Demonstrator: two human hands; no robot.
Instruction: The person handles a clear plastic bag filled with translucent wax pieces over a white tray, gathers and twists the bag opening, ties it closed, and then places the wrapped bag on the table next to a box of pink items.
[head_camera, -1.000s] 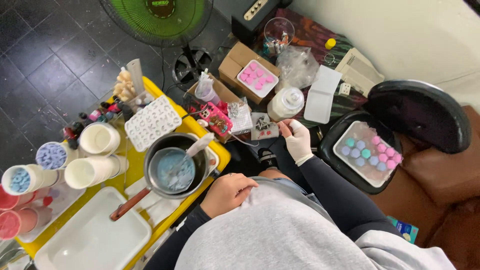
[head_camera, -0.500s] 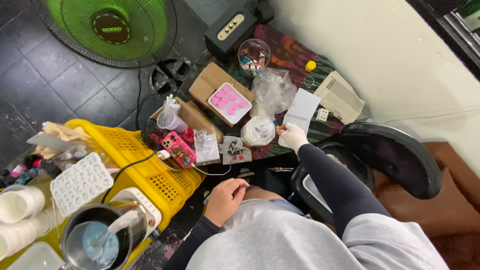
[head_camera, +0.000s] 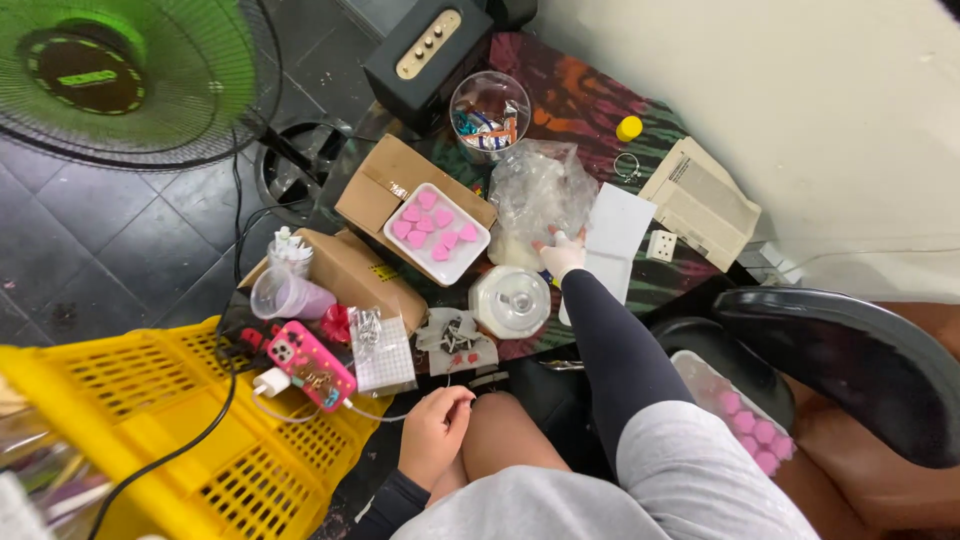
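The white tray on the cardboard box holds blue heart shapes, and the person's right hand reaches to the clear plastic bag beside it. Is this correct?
Not quite. The head view shows the heart shapes in the white tray are pink, not blue. The rest holds: the tray sits on the cardboard box, and the right hand reaches to the clear plastic bag beside it.
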